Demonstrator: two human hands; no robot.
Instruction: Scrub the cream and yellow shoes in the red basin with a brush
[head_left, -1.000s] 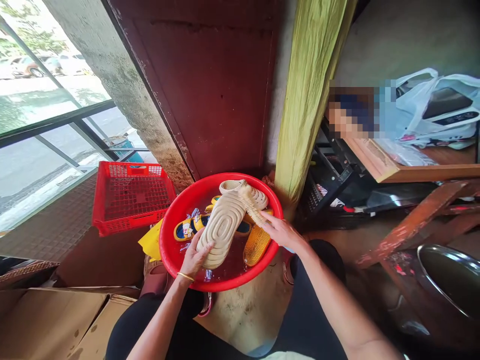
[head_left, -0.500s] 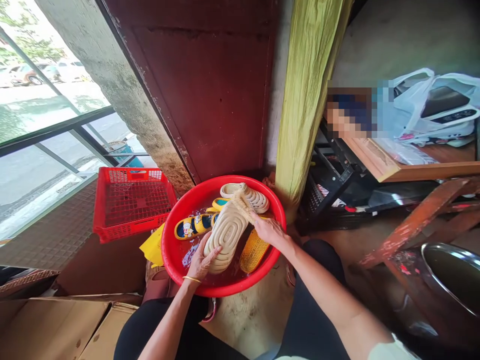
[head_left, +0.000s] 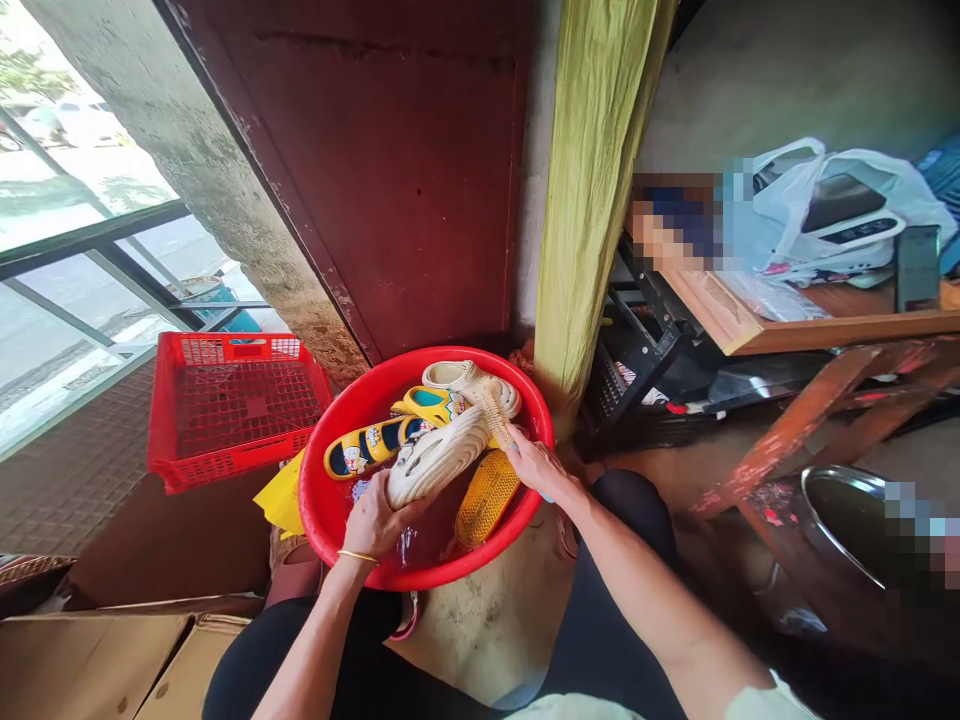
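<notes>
A red basin (head_left: 315, 500) with water stands between my knees. Over it, my left hand (head_left: 381, 515) grips a cream clog (head_left: 435, 458) by one end, the clog tilted with its side and part of its ridged sole showing. My right hand (head_left: 534, 462) is closed on a tan brush (head_left: 495, 408) at the clog's right. Behind the brush lies another cream clog (head_left: 450, 374) at the basin's back. Yellow sandals with dark blue insides (head_left: 365, 447) and with green insides (head_left: 427, 403) rest at the left and back. One yellow sandal (head_left: 486, 497) lies sole up at the right.
A red crate (head_left: 240, 400) stands left of the basin, with cardboard (head_left: 90, 655) below it. At the right are a wooden table (head_left: 795, 330) bearing a plastic bag (head_left: 832, 215), a red-brown wooden frame (head_left: 795, 430) and a metal pot (head_left: 840, 480). A yellowish post (head_left: 592, 200) rises behind.
My left hand has turned the cream clog from sole up onto its side. The brush now sits just off the clog's right edge. The whole view has shifted a little to the right.
</notes>
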